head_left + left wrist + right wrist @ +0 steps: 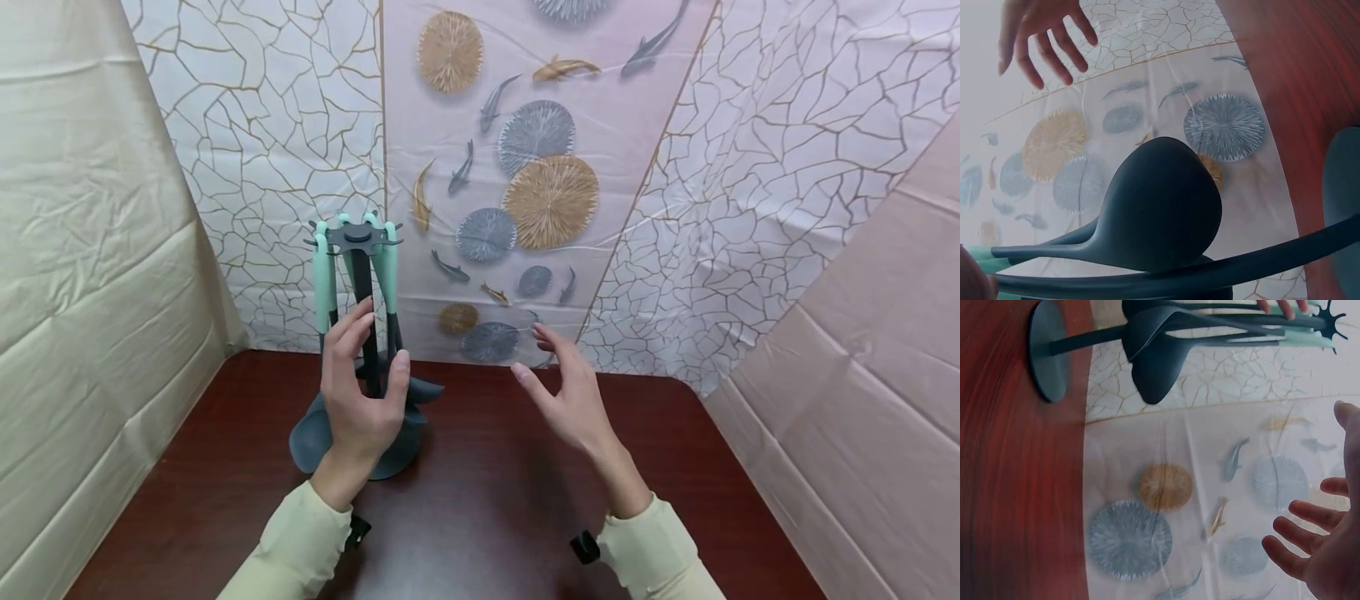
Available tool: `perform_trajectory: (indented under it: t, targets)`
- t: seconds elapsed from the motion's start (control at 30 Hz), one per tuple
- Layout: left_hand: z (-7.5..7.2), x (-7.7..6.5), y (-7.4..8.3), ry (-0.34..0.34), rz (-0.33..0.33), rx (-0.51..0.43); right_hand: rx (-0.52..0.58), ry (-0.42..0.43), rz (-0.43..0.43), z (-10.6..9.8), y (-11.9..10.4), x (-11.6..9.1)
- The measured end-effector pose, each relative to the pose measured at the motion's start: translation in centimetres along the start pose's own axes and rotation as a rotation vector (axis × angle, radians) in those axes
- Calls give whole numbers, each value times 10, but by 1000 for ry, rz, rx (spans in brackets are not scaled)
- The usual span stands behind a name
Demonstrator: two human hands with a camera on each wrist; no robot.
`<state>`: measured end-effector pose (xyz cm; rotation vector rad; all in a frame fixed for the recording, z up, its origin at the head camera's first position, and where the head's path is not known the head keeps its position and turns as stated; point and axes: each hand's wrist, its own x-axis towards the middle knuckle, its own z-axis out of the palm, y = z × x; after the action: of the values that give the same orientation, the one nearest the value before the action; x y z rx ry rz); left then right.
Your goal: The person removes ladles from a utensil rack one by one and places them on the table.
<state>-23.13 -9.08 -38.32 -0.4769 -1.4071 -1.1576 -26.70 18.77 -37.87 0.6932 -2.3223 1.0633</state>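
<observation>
A dark utensil stand [357, 237] with a round base [1049, 362] stands upright on the table's left side. Kitchen utensils with mint-green handles [326, 279] hang from its spoked top, their dark heads low around the pole. One broad rounded utensil head [1160, 206] fills the middle of the left wrist view. My left hand [360, 417] is raised right in front of the stand, overlapping it, with fingers extended and thumb apart. To the right, my right hand [573, 404] hovers over the table, fingers loosely spread and holding nothing.
The dark red wooden table [480, 508] has rounded far corners. A patterned cloth [480, 283] with fish and round motifs hangs behind it. Beige cloth walls [90, 333] slope along both sides.
</observation>
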Motion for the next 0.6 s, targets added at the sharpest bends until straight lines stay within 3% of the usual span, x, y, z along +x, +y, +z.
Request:
perform_trajectory:
  t: [0.33, 0.6]
  targets:
    - [-6, 0, 0, 27, -47, 42, 73, -10, -41, 6, -21, 9]
    - [-13, -5, -3, -47, -86, 84, 131, -22, -60, 8, -35, 9]
